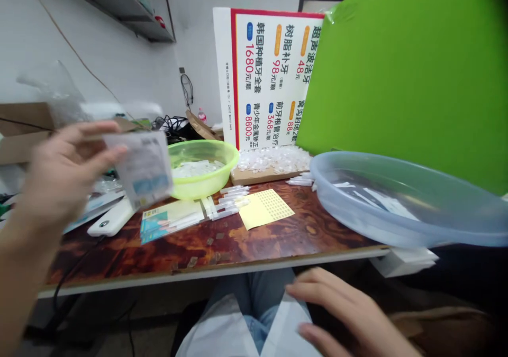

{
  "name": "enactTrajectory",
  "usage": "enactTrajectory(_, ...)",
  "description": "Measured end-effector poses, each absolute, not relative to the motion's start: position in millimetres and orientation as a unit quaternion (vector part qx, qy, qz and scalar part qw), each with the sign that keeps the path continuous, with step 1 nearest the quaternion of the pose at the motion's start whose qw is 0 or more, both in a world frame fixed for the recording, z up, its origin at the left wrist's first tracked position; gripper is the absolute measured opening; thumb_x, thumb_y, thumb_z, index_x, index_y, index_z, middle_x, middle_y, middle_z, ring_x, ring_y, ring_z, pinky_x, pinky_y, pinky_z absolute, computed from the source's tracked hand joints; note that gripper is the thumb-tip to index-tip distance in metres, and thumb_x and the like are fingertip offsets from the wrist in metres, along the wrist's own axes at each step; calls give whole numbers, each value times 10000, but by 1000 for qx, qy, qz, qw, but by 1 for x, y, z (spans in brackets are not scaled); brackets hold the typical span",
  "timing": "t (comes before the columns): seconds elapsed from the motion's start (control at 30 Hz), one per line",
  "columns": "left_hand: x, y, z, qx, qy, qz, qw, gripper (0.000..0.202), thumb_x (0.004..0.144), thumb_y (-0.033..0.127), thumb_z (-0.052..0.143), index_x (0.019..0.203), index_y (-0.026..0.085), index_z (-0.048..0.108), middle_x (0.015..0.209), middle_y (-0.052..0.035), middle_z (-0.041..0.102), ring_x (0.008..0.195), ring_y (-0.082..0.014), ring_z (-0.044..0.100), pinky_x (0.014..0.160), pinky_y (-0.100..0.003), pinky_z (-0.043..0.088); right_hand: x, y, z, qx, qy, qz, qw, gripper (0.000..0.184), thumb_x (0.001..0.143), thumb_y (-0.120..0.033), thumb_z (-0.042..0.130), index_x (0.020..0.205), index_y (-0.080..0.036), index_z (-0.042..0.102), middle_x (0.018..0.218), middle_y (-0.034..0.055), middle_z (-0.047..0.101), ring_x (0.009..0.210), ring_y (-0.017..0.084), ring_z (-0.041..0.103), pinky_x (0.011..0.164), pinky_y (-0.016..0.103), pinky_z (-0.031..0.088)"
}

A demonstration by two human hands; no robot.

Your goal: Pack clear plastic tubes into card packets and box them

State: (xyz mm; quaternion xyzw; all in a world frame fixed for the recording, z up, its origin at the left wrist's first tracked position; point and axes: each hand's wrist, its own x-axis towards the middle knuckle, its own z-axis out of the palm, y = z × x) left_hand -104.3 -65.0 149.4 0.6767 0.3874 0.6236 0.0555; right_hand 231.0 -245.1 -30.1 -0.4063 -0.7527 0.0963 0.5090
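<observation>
Raised above the table's left side, my left hand [65, 180] pinches a white printed packet [145, 164] with a blue patch near its bottom; motion blurs its print. My right hand [341, 304] is over my lap, below the table edge, holding nothing, with thumb and fingers apart. Behind the packet, a yellow-green basin [198, 185] holds clear and white small pieces. Several clear tubes [228, 203] lie beside a yellow sticker sheet [272, 209]. Blue-and-yellow printed sleeves [159, 225] with tubes on them are left of that sheet.
A large translucent blue basin [357, 225] with white strips inside overhangs the table's right edge. Clear small parts [273, 159] are heaped on cardboard at the back. A white device [113, 218] with a cable lies left. Upright boards [397, 71] stand behind.
</observation>
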Motion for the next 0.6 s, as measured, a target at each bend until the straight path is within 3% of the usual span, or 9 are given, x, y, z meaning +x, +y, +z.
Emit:
enactTrajectory(0.1,-50,-114,90,603,357,651,291,298,652,267,795,928,187,718,826,20,715,682,-103,630,582,-184,544,178,-228,-5,-365,-730,57,576,283,892,-167,615,1157,-266,621,983,71,702,853,208,692,720,282,596)
enactTrajectory(0.2,-8,-144,36,552,354,624,424,284,732,269,773,997,260,671,922,11,729,695,-130,681,581,-213,579,153,-217,-6,-350,-686,-82,633,382,869,-35,557,1206,-213,589,853,68,663,733,194,627,653,315,545)
enactTrajectory(0.27,11,-156,13,548,329,622,452,399,759,236,760,1122,312,613,1038,8,728,815,-142,712,671,-219,593,153,-212,-13,-364,-688,-189,599,438,853,7,563,1255,-168,579,805,76,662,687,200,597,612,328,501)
enactTrajectory(0.37,26,-166,-5,577,332,577,473,452,783,240,742,1199,293,574,1061,-25,736,975,-169,709,830,-246,578,158,-205,-22,-384,-718,-267,515,422,870,-10,581,1283,-98,566,786,100,675,655,209,595,565,325,462)
enactTrajectory(0.5,27,-170,-17,606,379,517,472,448,807,327,701,1230,217,600,1160,-95,722,1123,-236,663,972,-333,532,156,-190,-28,-415,-679,-245,554,380,920,-4,509,1289,-87,536,830,122,669,744,215,641,624,301,509)
enactTrajectory(0.6,24,-170,-25,629,415,490,438,429,828,389,645,1192,161,654,1192,-145,709,1117,-294,664,986,-414,521,151,-179,-31,-401,-694,-235,550,285,953,-23,456,1214,-61,565,763,99,628,664,188,604,574,274,504)
